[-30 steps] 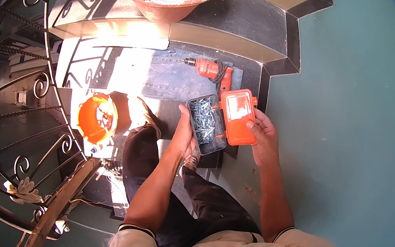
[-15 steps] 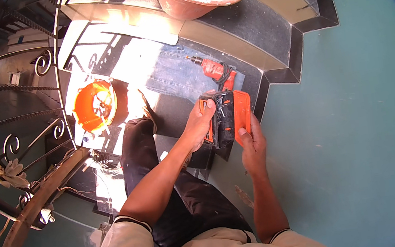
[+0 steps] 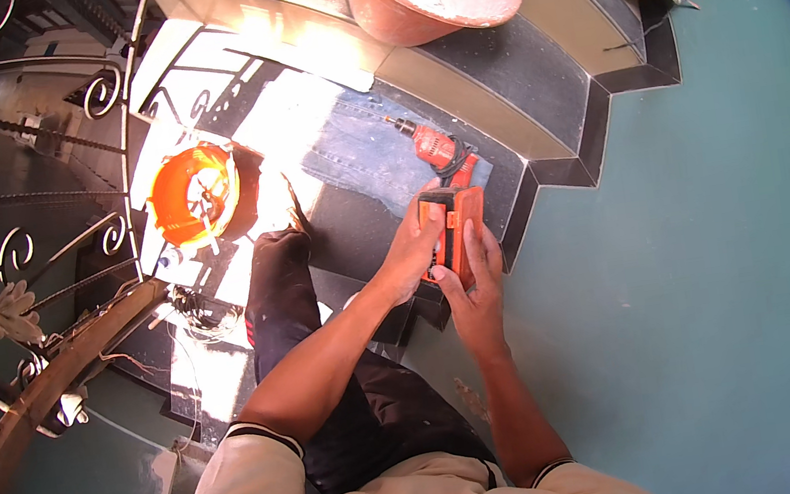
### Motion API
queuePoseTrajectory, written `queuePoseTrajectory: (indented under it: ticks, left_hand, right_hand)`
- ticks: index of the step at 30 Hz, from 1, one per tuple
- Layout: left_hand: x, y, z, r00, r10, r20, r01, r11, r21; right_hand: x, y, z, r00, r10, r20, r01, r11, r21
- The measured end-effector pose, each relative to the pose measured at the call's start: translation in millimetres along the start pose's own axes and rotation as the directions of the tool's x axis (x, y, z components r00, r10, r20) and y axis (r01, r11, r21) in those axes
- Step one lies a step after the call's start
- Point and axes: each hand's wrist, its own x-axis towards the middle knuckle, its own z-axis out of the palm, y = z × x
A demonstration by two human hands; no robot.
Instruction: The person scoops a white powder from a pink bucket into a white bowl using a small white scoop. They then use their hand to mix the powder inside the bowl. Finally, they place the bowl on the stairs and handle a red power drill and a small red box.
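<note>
Between my hands is a small orange and black plastic case (image 3: 473,211), its lid folded over against the body. My left hand (image 3: 417,246) grips the left side, thumb on top. My right hand (image 3: 476,286) holds the lid side from the right, fingers wrapped along it. What lies inside is hidden. Just beyond the case, a red power drill (image 3: 435,147) with a black chuck rests on a piece of blue denim (image 3: 354,136), its dark cord bundled by the handle.
An orange bucket (image 3: 165,206) holding tools stands on the sunlit landing at left. A large reddish basin (image 3: 377,9) with whitish powder sits on the stairs (image 3: 510,59) ahead. Scrolled iron railing (image 3: 45,200) and a wooden handrail (image 3: 79,367) flank the left; a blue-green wall (image 3: 679,257) flanks the right.
My right hand has swung the case's lid leftward onto the body, covering the small pieces that showed inside. Both hands have come closer together.
</note>
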Motion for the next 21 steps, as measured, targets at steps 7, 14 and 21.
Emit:
queuePoseTrajectory:
  ticks: [7, 14, 21]
  left_hand:
    - [-1, 6, 2, 0.996, -0.006, -0.087, 0.004, 1.0, -0.019]
    - [2, 8, 1, 0.982, -0.161, -0.103, 0.157, 0.987, -0.046]
    - [7, 22, -1, 0.997, -0.081, -0.009, 0.079, 0.986, -0.147]
  right_hand:
    - [4, 0, 15, 0.999, -0.047, 0.013, 0.048, 0.996, -0.08]
    - [13, 6, 11, 0.999, -0.039, 0.037, 0.043, 0.992, -0.114]
    - [17, -12, 0, 0.979, -0.189, 0.078, 0.195, 0.979, -0.068]
